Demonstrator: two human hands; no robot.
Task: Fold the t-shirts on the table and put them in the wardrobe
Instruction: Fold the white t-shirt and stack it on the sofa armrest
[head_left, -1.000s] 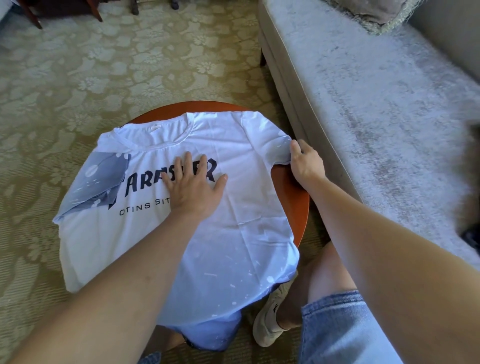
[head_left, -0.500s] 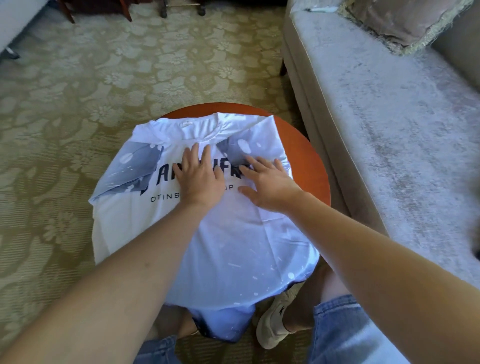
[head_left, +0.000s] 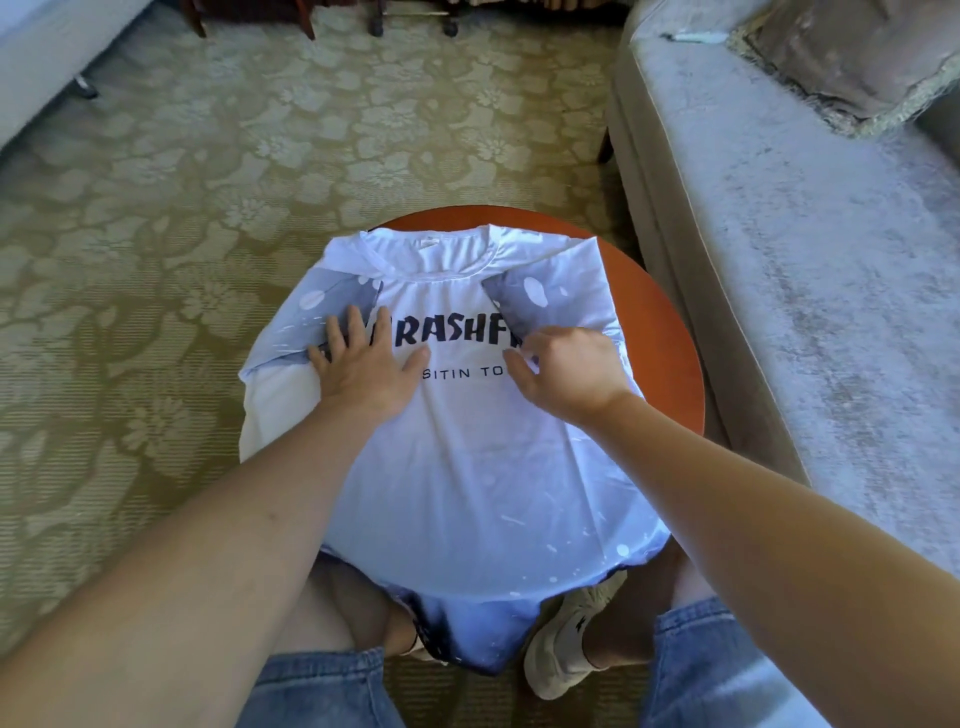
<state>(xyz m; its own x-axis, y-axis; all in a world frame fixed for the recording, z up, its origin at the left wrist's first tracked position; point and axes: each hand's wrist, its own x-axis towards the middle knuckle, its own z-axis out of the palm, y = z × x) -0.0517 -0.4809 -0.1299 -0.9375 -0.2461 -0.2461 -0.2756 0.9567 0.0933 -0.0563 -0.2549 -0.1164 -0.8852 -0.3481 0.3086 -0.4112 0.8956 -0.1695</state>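
A white t-shirt (head_left: 467, 467) with black lettering lies face up on a small round red-brown table (head_left: 670, 332), its hem hanging over the near edge. Both sleeves are folded inward over the chest and show a grey, white-spotted inside. My left hand (head_left: 363, 369) presses flat with spread fingers on the left folded sleeve and the print. My right hand (head_left: 571, 369) sits on the edge of the right folded sleeve, its fingers bent and its thumb pinching the fabric there.
A grey sofa (head_left: 805, 260) with a cushion (head_left: 857, 57) stands close along the table's right side. Patterned carpet (head_left: 208, 182) spreads to the left and beyond. My knees in denim shorts and a beige shoe (head_left: 566, 644) are under the near edge. Furniture legs stand at the far end.
My right hand carried the right sleeve from the table's edge inward and folded it over the chest. My left hand slid left from the chest onto the left folded sleeve.
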